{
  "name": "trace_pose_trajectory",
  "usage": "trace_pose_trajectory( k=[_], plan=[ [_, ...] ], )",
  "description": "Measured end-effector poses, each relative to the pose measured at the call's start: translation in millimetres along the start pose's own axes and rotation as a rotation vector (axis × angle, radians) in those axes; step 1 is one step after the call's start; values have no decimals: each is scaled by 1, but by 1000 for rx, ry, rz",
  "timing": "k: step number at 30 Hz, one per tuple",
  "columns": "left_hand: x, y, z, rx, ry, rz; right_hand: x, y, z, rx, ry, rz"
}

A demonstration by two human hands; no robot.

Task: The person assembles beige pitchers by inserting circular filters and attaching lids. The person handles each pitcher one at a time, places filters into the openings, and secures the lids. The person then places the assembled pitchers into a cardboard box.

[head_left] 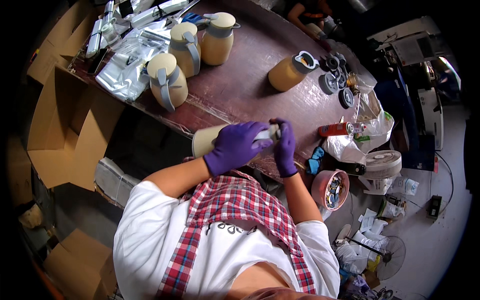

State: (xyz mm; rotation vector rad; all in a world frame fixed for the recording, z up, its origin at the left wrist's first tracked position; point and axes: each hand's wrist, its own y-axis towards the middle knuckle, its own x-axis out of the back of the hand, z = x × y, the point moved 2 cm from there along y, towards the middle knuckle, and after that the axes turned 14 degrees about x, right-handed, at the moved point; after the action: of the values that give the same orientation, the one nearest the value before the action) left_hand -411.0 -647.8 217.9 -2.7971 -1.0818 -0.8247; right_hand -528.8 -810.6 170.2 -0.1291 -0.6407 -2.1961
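A cream vacuum jug (205,141) lies tipped on its side at the table's near edge, its base toward the left. Wrapped around its upper body is my left hand (239,145), in a purple glove. My right hand (285,147), gloved the same, is closed around the jug's top end; its fingers hide the detail there. Farther off to the left stand three more cream jugs (168,85), (185,50), (218,41) with grey handles and lids on. A fourth jug (288,73), its top uncovered with a grey rim, stands right of the middle.
Grey round lids (329,82) lie at the table's right side, near a red spray can (335,129) and a blue cloth-like item (315,160). A pink bucket (330,190) and white fan (383,164) are beyond. Plastic-wrapped parts (131,67) cover the far left; open cartons (70,130) stand beside.
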Motion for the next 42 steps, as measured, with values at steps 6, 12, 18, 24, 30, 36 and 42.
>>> trace_pose_trajectory(
  k=[6, 12, 18, 24, 30, 36, 42],
  plan=[
    [40, 14, 80, 149, -345, -129, -12, 93, -51, 31, -94, 79],
    [4, 27, 188, 317, -909, -300, 57, 235, -139, 120, -1264, -58],
    [8, 31, 207, 353, -970, -318, 78, 220, -134, 185, -1181, 151],
    [20, 30, 175, 443, -625, -413, 54, 101, -31, 168, -1140, 151],
    [32, 19, 172, 471, -396, -302, 16, 18, 18, 130, -759, -64],
    [43, -9, 169, 507, -190, -175, 66, -59, 10, 386, -430, 6],
    [37, 19, 184, 705, -359, -208, 293, -209, -61, 6, -638, -552]
  ],
)
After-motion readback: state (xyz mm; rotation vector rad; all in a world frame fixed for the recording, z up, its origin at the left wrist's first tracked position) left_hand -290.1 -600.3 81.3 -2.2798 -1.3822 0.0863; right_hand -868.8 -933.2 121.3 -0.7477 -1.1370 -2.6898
